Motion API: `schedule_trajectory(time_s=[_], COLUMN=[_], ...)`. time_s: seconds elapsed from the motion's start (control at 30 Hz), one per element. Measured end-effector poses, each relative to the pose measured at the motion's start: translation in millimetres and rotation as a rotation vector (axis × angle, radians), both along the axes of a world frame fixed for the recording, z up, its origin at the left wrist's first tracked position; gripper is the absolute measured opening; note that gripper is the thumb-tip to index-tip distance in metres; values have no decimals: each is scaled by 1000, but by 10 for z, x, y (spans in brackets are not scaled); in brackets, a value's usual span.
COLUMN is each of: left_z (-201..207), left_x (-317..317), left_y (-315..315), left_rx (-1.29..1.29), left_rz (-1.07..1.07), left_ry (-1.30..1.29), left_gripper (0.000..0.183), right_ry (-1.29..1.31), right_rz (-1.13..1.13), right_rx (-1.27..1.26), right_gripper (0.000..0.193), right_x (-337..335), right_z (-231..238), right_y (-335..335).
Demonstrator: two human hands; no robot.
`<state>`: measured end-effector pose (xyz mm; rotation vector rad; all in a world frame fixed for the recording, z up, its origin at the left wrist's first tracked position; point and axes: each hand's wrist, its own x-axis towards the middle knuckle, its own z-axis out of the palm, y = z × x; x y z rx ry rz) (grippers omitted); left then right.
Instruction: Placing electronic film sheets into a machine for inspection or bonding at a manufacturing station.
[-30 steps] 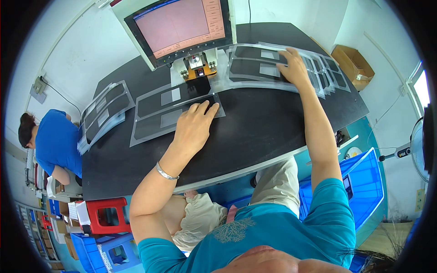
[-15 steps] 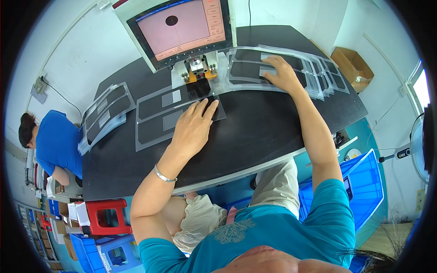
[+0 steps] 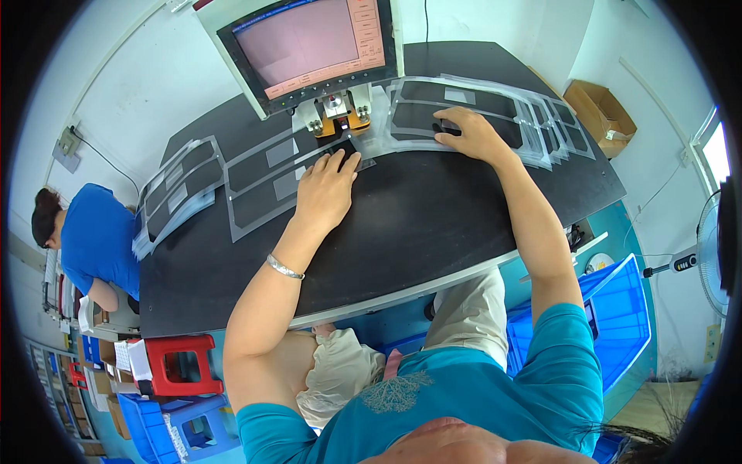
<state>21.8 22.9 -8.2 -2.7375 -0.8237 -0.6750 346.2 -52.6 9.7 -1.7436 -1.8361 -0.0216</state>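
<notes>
The left hand (image 3: 326, 189), fingers slightly spread, seemed to be positioning a black, clear-bordered plastic sheet (image 3: 251, 168); next probably called for alignment. The right hand (image 3: 475, 138), fingers parted, had unclear contact.

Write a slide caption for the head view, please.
At a black table, the left hand rests on a sheet below a screen; the right hand is over a stack of sheets.

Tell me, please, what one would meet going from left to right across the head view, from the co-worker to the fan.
Co-worker in blue, fanned stack of sheets, left hand, right hand, cardboard box, fan.
</notes>
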Motion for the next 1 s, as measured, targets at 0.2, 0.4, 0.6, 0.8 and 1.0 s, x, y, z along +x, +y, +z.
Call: schedule_trajectory(time_s=[0.2,0.4,0.6,0.8,1.0], left_z=[-3,124,163,37,26], left_x=[-30,-161,-265,-93,-54], left_y=[23,-49,8,378,509], left_rx=[-23,-57,-194,-80,-178], left_rz=[-10,-32,1,86,178], left_ry=[5,-36,-26,-38,-6], left_gripper=[39,36,34,42,48], right_ry=[4,2,5,6,4], right_rz=[2,1,6,3,4], right_rx=[6,-15,-7,-14,-18], right_gripper=[46,45,45,45,44], right_x=[-12,-12,8,2,2], right_z=[12,29,4,15,24], right_y=[-13,-24,-15,-18,-18])
